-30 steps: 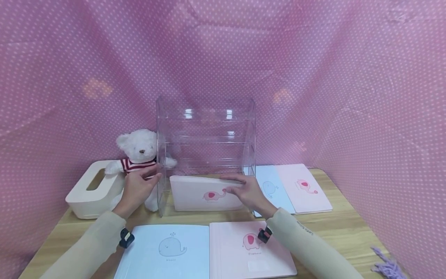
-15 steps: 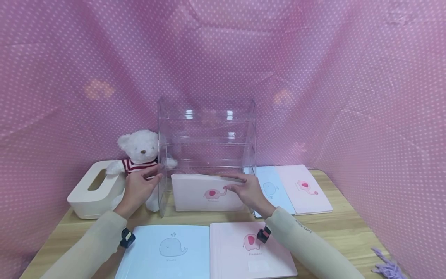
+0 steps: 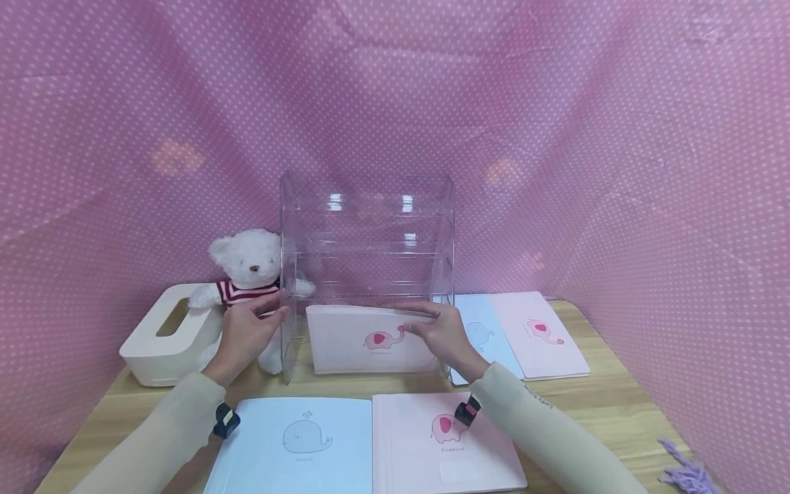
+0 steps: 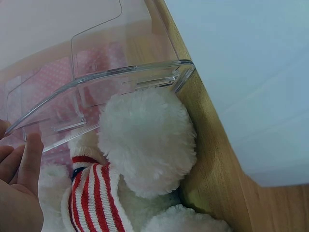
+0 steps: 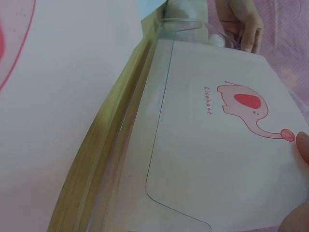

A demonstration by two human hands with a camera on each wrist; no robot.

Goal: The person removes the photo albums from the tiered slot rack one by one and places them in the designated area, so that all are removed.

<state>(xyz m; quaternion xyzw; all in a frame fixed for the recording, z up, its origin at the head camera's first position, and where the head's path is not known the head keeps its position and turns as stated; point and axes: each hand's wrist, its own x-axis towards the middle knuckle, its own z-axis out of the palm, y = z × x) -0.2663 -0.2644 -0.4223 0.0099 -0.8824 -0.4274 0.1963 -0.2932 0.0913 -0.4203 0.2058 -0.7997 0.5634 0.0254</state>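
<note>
A clear acrylic rack (image 3: 367, 255) with several tiers stands on the wooden table. In its lowest tier a pink book (image 3: 348, 343) with an elephant drawing leans behind the low front lip. My right hand (image 3: 441, 334) holds the book's upper right part, thumb on the cover and fingers behind the top edge. The right wrist view shows the book (image 5: 207, 159) lengthwise, its lower part behind the clear lip. My left hand (image 3: 247, 336) pinches the front edge of the rack's left side panel, also visible in the left wrist view at the rack's edge (image 4: 106, 73).
In front lie a blue whale book (image 3: 302, 446) and a pink elephant book (image 3: 447, 446). Another blue book (image 3: 484, 336) and pink book (image 3: 537, 336) lie right of the rack. A white teddy bear (image 3: 249, 264) and white box (image 3: 162, 343) stand left. Purple yarn (image 3: 686, 473) lies front right.
The held book has tipped a little more upright and shifted slightly right, with my right hand still on it. My left hand stays at the rack's side.
</note>
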